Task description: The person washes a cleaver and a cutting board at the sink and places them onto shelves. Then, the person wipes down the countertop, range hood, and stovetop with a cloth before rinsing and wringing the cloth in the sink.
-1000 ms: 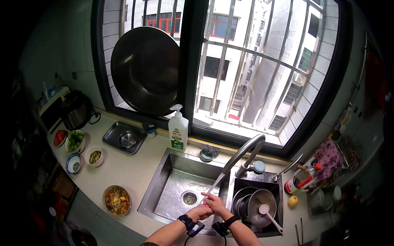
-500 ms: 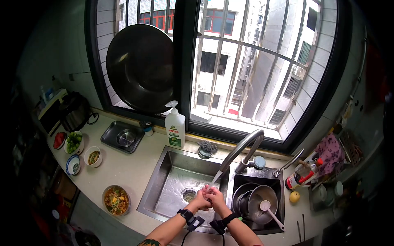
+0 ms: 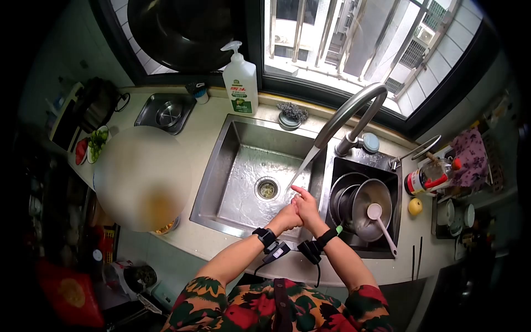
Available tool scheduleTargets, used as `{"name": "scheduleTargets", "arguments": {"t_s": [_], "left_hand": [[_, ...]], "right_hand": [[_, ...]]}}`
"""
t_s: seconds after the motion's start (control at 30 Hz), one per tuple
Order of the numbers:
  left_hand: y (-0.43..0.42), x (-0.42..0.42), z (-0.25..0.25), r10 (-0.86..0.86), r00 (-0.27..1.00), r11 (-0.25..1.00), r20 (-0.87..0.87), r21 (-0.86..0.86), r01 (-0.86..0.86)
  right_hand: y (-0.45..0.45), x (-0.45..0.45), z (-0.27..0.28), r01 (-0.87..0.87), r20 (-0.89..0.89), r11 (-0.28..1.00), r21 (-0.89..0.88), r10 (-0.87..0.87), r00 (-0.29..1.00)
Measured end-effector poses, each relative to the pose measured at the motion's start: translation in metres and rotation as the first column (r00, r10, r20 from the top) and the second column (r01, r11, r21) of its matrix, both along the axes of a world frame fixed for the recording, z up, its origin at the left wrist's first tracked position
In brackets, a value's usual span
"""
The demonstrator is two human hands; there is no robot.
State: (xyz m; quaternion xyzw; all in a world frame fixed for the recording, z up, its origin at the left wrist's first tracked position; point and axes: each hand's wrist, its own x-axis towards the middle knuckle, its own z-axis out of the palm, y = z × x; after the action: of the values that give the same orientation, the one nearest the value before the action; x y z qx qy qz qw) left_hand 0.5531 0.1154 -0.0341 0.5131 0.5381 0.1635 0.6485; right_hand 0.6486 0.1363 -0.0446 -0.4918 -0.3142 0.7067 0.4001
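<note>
My left hand point(image 3: 286, 217) is closed against my right hand point(image 3: 307, 206), over the right side of the steel sink point(image 3: 228, 166). One finger of my right hand stretches out toward the running water; its other fingers are partly hidden where the hands meet. A stream of water point(image 3: 304, 164) falls from the curved faucet point(image 3: 349, 114) close to the fingertips. The drain point(image 3: 267, 188) lies to the left of my hands. I see no object in either hand.
Beside the sink, a smaller basin holds stacked pans point(image 3: 369, 199) and a pink ladle point(image 3: 383, 228). A pump bottle point(image 3: 241, 83) and a scrubber point(image 3: 293, 112) stand behind. A blurred patch covers the left counter. Right are a sauce bottle point(image 3: 428, 176) and yellow fruit point(image 3: 415, 207).
The view has tilted down, showing my patterned sleeves. My hands have shifted from within the stream to just below it, one right finger now extended. A blurred patch now hides the bowls at left.
</note>
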Motion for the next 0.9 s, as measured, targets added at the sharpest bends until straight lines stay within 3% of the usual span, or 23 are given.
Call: {"name": "scheduleTargets", "arguments": {"t_s": [0.03,0.07,0.17,0.27,0.37,0.57,0.63,0.7,0.73,0.77,0.8,0.83,0.9], "left_hand": [[-0.003,0.002,0.001,0.022,0.999,0.977,-0.037,0.214,-0.014],[-0.006,0.003,0.002,0.024,0.999,0.978,-0.037,0.208,-0.015],[-0.013,0.007,0.018,0.055,0.926,0.987,-0.374,0.160,0.006],[-0.018,0.010,0.022,0.031,0.875,0.987,-0.483,0.152,0.049],[-0.025,0.013,0.017,0.121,0.868,0.959,-0.481,0.283,0.023],[-0.027,0.017,0.019,0.038,0.857,0.954,-0.514,0.274,0.122],[-0.028,0.019,0.020,0.052,0.863,0.964,-0.503,0.249,0.087],[-0.028,0.021,0.026,0.068,0.867,0.974,-0.494,0.223,0.051],[-0.029,0.022,0.032,0.100,0.891,0.963,-0.443,0.269,0.026],[-0.033,0.024,0.038,0.129,0.912,0.950,-0.390,0.311,-0.002],[-0.035,0.027,0.047,0.032,0.920,0.960,-0.391,0.268,0.081],[-0.046,0.032,0.037,0.046,0.931,0.888,-0.362,0.442,0.128],[-0.059,0.043,0.024,-0.080,0.922,0.848,-0.380,0.460,0.263]], "right_hand": [[-0.001,-0.001,0.002,0.002,0.034,1.000,0.024,-0.002,0.999],[-0.003,-0.001,0.003,0.002,0.068,0.999,0.048,-0.005,0.998],[-0.001,0.000,-0.021,-0.003,0.120,0.990,0.144,-0.015,0.993],[-0.003,-0.002,-0.016,0.016,0.241,0.984,0.175,-0.059,0.969],[-0.006,-0.001,-0.011,0.065,0.304,0.975,0.210,-0.128,0.944],[-0.003,0.007,-0.024,0.030,0.419,0.964,0.263,-0.142,0.897],[-0.003,0.012,-0.009,0.006,0.377,0.970,0.242,-0.100,0.921],[0.003,0.018,0.023,-0.080,0.150,0.996,-0.033,0.084,0.985],[0.009,0.022,0.023,-0.102,0.186,0.995,0.009,0.099,0.978],[0.016,0.029,0.023,-0.131,0.379,0.980,0.148,0.066,0.923],[0.025,0.038,0.026,-0.026,0.323,0.994,0.108,-0.010,0.946],[0.032,0.046,0.041,0.084,0.310,0.983,0.163,-0.132,0.941],[0.062,0.074,0.040,0.190,0.358,0.941,0.279,-0.286,0.889]]}}
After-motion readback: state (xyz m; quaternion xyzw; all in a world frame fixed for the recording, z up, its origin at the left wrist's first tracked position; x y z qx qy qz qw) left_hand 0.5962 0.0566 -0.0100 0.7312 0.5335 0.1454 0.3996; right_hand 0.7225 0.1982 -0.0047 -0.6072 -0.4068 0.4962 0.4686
